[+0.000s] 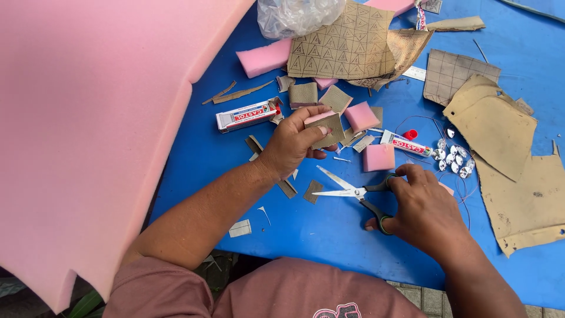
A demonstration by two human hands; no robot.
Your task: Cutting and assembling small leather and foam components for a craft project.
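- Near the middle of the blue table: left hand up off the top, fingers pinched on a small pink foam piece wrapped in tan cloth.
- Closer to the near edge: right hand with fingers through the dark handles of the scissors, blades apart and pointing left.
- Just past the scissors: a pink foam square and a glue tube.
- Over the left edge: a big pink foam sheet.

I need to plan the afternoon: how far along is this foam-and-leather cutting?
Done: several covered pieces lie on the blue table. In hand: left hand holds a half-covered foam block; right hand holds open scissors. Left: bare pink blocks.
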